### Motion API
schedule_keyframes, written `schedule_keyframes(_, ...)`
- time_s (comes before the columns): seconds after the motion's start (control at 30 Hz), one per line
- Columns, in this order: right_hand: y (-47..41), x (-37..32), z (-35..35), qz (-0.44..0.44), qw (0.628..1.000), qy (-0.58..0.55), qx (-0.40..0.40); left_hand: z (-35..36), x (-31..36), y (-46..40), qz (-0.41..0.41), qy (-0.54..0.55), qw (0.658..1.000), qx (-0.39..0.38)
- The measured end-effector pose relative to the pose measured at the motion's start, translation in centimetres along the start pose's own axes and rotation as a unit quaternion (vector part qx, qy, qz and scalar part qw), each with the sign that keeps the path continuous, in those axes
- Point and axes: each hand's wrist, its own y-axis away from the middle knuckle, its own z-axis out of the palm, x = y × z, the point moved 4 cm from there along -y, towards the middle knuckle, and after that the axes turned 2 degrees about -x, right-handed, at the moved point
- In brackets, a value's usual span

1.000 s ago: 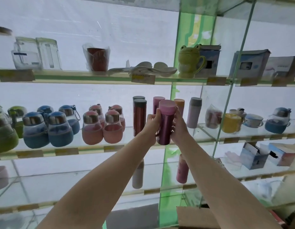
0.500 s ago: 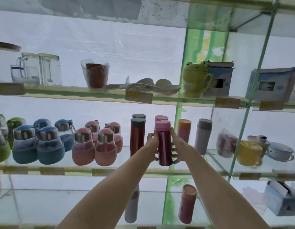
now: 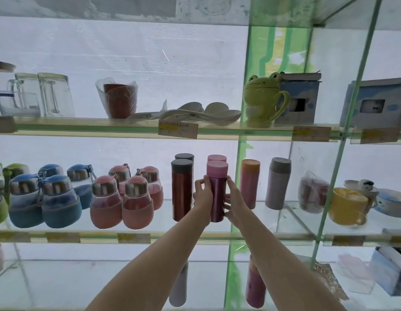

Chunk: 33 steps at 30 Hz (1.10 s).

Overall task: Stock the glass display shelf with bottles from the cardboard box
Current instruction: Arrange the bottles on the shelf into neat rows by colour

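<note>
A person reaches up with both bare arms to a glass display shelf (image 3: 150, 230) edged in pale yellow. Between the two hands stands a slim magenta metal bottle with a pink cap (image 3: 217, 191), upright on the middle shelf near its front edge. The left hand (image 3: 202, 196) wraps its fingers around the bottle's left side at mid-height; the right hand (image 3: 234, 203) presses fingers against the right side, slightly lower. Both hands are closed on the bottle.

Just left of it stands a tall dark red metal bottle with a black cap (image 3: 182, 189), with a second black-capped one behind. Directly behind the held bottle sits another pink-capped bottle (image 3: 216, 158). To the right stand a pink bottle with an orange cap (image 3: 250, 182) and a grey bottle (image 3: 278, 182). Far left are rounded blue and coral bottles with metal collars.

Judging by its look, the bottle is rigid and smooth, likely light if empty, and slippery on its glossy wall; being tall and narrow, it could tip and knock its neighbours. A grip on the middle of the body, as here, seems steadiest. The glass shelf calls for a gentle set-down.

Yellow price tags (image 3: 178, 129) hang on the shelf edges; their writing is too blurred to read. The cardboard box is not in view.
</note>
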Motion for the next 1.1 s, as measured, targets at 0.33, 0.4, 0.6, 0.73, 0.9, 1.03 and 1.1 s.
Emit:
schedule_keyframes(0.33, -0.9, 0.4, -0.6, -0.019, 0.999, 0.008, 0.027, -0.3, -0.2, -0.2, 0.008, -0.028, 0.999, -0.027)
schedule_keyframes(0.4, -0.8, 0.1, -0.7, -0.032, 0.999, 0.013, 0.034, -0.1, -0.1, -0.1, 0.010, -0.033, 0.999, -0.038)
schedule_keyframes(0.6, 0.0, -0.2, -0.6, -0.047, 0.998, 0.027, 0.035, 0.2, 0.0, 0.4, -0.002, -0.050, 0.997, -0.053)
schedule_keyframes(0.73, 0.6, 0.0, -0.8, -0.045, 0.997, 0.049, 0.038, -0.4, -0.1, 1.3, -0.007, -0.037, 0.998, -0.056)
schedule_keyframes(0.9, 2.1, 0.3, -0.8, -0.038, 0.996, 0.083, 0.016, -0.6, 0.3, 2.7, -0.009, -0.020, 0.997, -0.076)
schedule_keyframes(1.03, 3.2, 1.0, -1.4, -0.041, 0.994, 0.101, 0.021, -1.4, 0.7, 3.6, -0.026, -0.030, 0.996, -0.077)
schedule_keyframes(1.1, 3.5, 1.4, -1.7, -0.041, 0.993, 0.103, 0.043, -2.0, 0.7, 4.1, -0.029, -0.049, 0.995, -0.077)
